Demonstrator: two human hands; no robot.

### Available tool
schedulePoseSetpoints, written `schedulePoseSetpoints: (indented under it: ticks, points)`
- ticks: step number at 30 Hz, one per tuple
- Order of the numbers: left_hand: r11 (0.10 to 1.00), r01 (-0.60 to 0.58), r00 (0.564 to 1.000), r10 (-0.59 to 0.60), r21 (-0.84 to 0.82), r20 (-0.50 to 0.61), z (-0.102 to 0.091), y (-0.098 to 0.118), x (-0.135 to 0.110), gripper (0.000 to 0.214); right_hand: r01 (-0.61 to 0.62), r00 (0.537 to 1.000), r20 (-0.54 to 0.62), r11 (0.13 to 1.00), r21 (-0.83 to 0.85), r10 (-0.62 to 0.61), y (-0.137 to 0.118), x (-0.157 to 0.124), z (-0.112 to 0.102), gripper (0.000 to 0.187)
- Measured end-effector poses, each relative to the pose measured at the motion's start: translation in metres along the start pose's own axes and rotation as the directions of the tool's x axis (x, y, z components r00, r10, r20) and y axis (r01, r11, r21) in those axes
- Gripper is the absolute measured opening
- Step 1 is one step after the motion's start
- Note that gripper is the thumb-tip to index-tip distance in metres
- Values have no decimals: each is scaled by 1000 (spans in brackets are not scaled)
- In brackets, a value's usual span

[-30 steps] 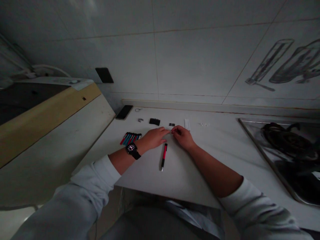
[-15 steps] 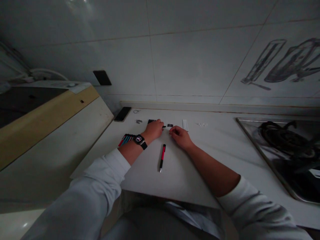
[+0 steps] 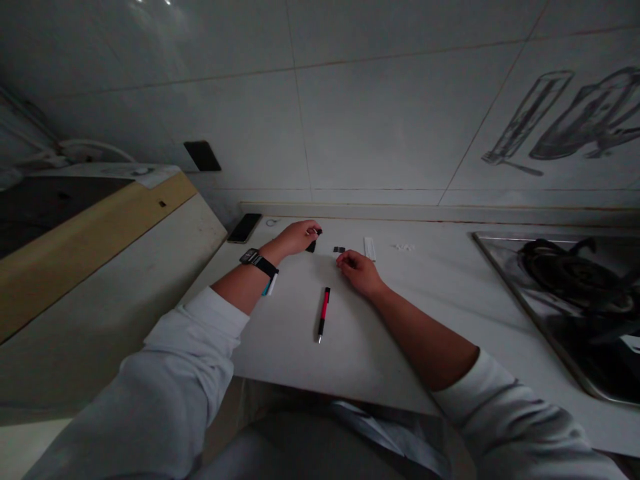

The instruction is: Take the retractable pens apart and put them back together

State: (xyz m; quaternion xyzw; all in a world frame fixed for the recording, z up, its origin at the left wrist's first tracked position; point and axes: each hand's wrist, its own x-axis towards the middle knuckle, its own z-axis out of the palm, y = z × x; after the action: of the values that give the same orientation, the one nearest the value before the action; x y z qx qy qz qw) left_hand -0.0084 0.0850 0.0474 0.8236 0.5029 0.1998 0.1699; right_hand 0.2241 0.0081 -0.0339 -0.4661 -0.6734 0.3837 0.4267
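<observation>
We saw 2 bare hands at work over the white surface (image 3: pixel 280 347), with the red-and-black pen (image 3: pixel 324 313) lying between the forearms, its silver tip toward the wearer; we took that central spot as a way to keep it in easy view. The left hand (image 3: pixel 297 237) reached farther out, its fingertips seemingly pinching a small dark piece (image 3: pixel 319 232), while black parts (image 3: pixel 311 247) showed just below it, partly covered. The right hand (image 3: pixel 359 272) rested near the middle with fingers curled inward and thumb close to them; we could not tell whether anything sat inside. Just beyond its fingertips lay small dark flat pieces (image 3: pixel 339 249), then white sticks (image 3: pixel 369 249) and white bits (image 3: pixel 404 247), each kind in its own group, presumably so that like parts stayed together. Colored barrels (image 3: pixel 270 285) peeked from under the left wrist, mostly hidden by the wristwatch (image 3: pixel 258 260) and forearm. A smartphone (image 3: pixel 245 228) and a thin ring (image 3: pixel 273 222) lay toward the back left, perhaps set aside there. We could read 0 brands or labels: the watch face was angled away, and any print on the pen was too small.
</observation>
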Motion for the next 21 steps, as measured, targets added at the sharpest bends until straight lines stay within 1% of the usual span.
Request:
schedulePoseSetpoints:
  ticks: [2, 4, 8, 10, 12, 16, 19, 21]
  points:
    - [997, -11, 1000, 10, -73, -21, -9, -1, -3, 24, 5, 1000, 1, 1000, -4, -5, -1, 0, 0, 18]
    - [992, -57, 998, 54, -111, -36, -11, 0, -10, 21, 15, 1000, 2, 1000, -12, -15, -1, 0, 0, 18]
    - [982, -149, 989, 146, -115, -37, -2, 2, -21, 16, 22, 1000, 7, 1000, -20, -22, 0, 1, 0, 19]
    - [981, -172, 985, 169, -92, -44, 3, 2, -21, 15, 19, 1000, 14, 999, -31, -19, 0, 1, 0, 19]
    - [983, -160, 986, 154, -88, -67, 6, -1, -19, 18, 18, 1000, 20, 999, -41, -17, -1, 0, -1, 18]
    - [985, -86, 990, 67, -149, -123, 7, -8, -11, 32, 22, 1000, 23, 999, -48, -21, -2, 0, -2, 17]
    - [984, -72, 993, 56, -162, -105, 9, -15, -4, 25, 20, 999, 33, 999, -44, -18, -2, 0, -2, 19]
    - [989, -80, 992, 67, -126, -103, 12, -18, -1, 18, 13, 999, 39, 999, -31, -12, -1, 1, -1, 19]
